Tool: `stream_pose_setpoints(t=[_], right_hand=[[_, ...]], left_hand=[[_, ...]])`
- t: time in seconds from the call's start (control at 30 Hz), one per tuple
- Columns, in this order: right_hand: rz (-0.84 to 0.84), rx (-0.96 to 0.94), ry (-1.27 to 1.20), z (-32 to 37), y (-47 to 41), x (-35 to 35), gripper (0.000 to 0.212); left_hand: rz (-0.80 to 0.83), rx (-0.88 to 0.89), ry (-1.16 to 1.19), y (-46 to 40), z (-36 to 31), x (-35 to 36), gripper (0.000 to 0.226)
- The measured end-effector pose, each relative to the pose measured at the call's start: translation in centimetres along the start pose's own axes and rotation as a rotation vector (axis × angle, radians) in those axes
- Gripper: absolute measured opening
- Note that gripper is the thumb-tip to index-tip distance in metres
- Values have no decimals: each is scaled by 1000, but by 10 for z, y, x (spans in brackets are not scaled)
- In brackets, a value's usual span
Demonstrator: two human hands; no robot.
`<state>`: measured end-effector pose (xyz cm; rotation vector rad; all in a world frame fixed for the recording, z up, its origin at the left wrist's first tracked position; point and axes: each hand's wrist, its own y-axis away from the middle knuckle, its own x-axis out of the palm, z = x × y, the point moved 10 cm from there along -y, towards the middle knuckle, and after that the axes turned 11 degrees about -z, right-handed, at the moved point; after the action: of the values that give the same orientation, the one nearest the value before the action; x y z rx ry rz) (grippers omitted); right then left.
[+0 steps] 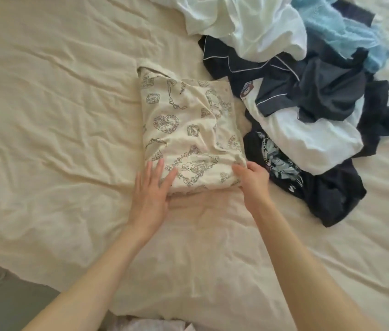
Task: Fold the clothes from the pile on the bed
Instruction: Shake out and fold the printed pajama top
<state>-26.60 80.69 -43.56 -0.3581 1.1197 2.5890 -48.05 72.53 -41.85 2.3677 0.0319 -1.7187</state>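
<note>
The printed cream garment (189, 132) lies folded mid-bed, left hand (151, 199) flat and open on its near-left corner, right hand (254, 181) pinching the near-right edge; a careless lift may undo it.

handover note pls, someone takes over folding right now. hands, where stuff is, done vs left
Left hand: open, flat on the near left corner of the cream printed garment.
Right hand: fingers curled over its near right corner; whether it pinches the cloth is unclear.
Garment: folded to a rough rectangle on the bed sheet, just left of the pile.
Done: this one piece, nearly folded.
Left: finish and set it aside, then fold the pile: white, navy piped, light blue and dark printed pieces, all unfolded.
</note>
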Motion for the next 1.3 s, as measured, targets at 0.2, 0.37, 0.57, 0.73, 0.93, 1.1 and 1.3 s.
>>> stream_pose_setpoints(t=[0.2, 0.37, 0.57, 0.73, 0.93, 1.1, 1.3], right_hand=[[-190, -244, 153, 17, -9, -28, 16], [-74, -97, 300, -21, -27, -23, 38], [121, 199, 11, -45, -13, 1, 15], [105, 175, -15, -49, 18, -18, 9], [120, 247, 137, -83, 82, -63, 20], [22, 271, 52, -82, 111, -94, 19], [-85, -60, -25, 17, 72, -61, 20]], left_hand=[[-151, 114, 40, 5, -15, -1, 66], [-26, 75, -87, 2, -5, 23, 85], [-160, 208, -41, -5, -6, 10, 65], [-130, 180, 89, 12, 0, -11, 72], [60, 163, 230, 74, -5, -31, 69], [179, 46, 456, 87, 0, -54, 42], [-155, -155, 546, -7, 32, -110, 37]])
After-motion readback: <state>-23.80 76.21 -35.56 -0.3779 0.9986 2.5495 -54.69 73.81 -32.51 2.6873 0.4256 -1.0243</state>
